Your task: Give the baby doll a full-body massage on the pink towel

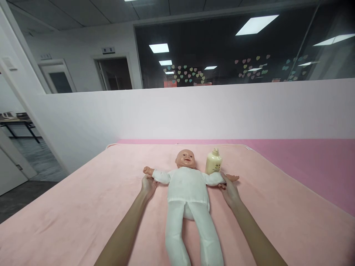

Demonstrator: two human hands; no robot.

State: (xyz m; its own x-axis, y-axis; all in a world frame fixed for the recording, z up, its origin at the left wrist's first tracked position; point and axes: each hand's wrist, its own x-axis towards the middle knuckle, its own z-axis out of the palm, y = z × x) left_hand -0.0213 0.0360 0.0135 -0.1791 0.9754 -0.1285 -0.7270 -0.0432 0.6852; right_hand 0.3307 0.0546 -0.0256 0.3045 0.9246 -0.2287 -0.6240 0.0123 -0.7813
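Note:
A baby doll (188, 186) in white cloth lies on its back on a pink blanket (91, 207), its head away from me and its arms stretched out sideways. My left hand (149, 186) is closed around the doll's arm on the left, near the wrist; the fingertips are partly hidden. On the other side, my right hand (229, 190) grips the doll's right-side forearm between thumb and fingers. Just behind that arm stands a pale yellow bottle (213, 162), upright beside the doll's head. The bottle's lower edge is partly hidden by the doll's sleeve.
Behind the blanket runs a low white wall (194, 114) with dark glass above it. A pink surface (310, 166) shows beyond the blanket's right edge. At the far left, a table (19, 120) stands on a grey floor past a door frame.

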